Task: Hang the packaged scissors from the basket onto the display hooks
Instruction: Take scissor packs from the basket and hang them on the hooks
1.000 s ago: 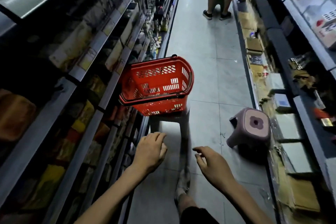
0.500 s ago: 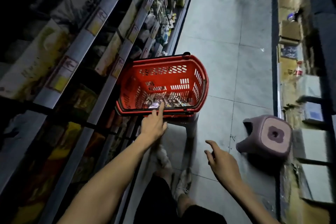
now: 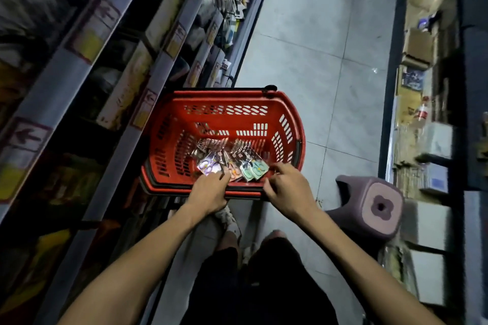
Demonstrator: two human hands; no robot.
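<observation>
Both hands now reach into the basket: left hand on the scissors packs, right hand just beside; we can't tell whether either grips.

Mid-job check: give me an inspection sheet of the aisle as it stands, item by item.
Surface: grey tiled floor, an aisle between shelves.
Job's things: red basket beside the left shelves; packaged scissors heaped inside.
Clutter: purple stool right of the basket.
Hands: left hand over the near rim, on the packs, grip unclear; right hand beside them, holding nothing.
Cables: nothing seen.
Surroundings: stocked right shelves, blurred.
</observation>
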